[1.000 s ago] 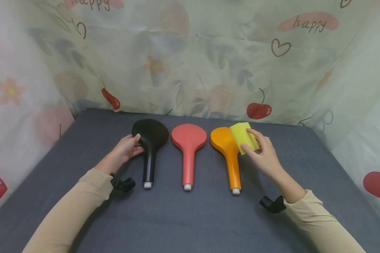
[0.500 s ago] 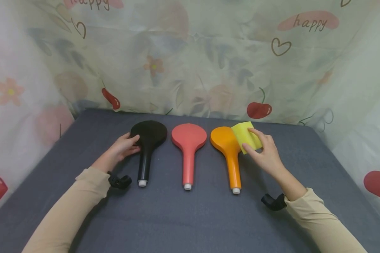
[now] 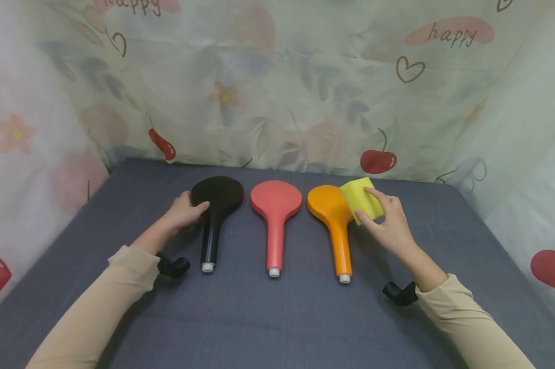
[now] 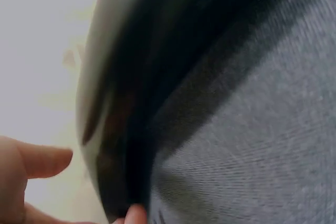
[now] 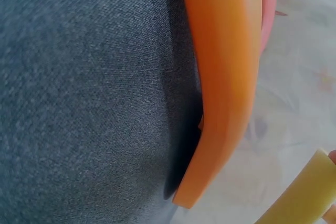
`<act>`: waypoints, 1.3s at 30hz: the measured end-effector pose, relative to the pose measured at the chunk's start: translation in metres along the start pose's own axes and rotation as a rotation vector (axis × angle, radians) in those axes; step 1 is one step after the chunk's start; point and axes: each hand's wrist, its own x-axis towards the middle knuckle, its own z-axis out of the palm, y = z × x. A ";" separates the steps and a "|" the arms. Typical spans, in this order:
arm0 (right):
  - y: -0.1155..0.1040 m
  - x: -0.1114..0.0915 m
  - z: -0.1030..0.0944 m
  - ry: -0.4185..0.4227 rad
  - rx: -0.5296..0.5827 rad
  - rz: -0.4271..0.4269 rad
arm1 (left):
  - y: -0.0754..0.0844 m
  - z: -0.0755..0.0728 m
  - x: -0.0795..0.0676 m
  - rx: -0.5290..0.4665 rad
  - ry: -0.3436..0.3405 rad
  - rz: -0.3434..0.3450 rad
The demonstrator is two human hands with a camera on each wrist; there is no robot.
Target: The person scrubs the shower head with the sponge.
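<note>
Black paddle (image 3: 219,190) lies flat on the table (image 3: 277,323) at your left, its handle toward you and its round disc at the far side. Nearest to you is its white tip (image 3: 207,267). After it comes the glossy handle, which you can expect to be stiff and a little slippery; the whole piece is probably light. The narrow neck looks the best place for you to take hold. Your left hand (image 3: 183,212) is beside this neck, its thumb spread away from the fingers.

More to the right, the pink paddle (image 3: 276,197) and the orange paddle (image 3: 324,203) lie in the same direction. Your right hand (image 3: 392,228) pinches the yellow sponge (image 3: 357,199) between thumb and fingers; it should be soft and light, so a gentle pinch is enough.

From the head view, your left thumb seems to lie on the black surface, but the left wrist view shows it apart, while a fingertip meets the rim; how firmly, you cannot tell. Likewise, the sponge overlaps the orange disc from your head, yet the right wrist view shows a gap between them. Behind everything hangs a printed cloth (image 3: 277,102).
</note>
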 end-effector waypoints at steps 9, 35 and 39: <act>-0.003 0.001 0.000 -0.005 0.006 0.007 | 0.025 0.001 -0.013 -0.018 0.146 0.131; -0.011 0.003 0.002 -0.031 0.028 -0.003 | 0.064 0.093 -0.030 -0.392 -0.352 0.002; -0.011 0.003 0.003 -0.037 0.033 -0.002 | 0.063 0.103 -0.022 -0.475 -0.358 -0.077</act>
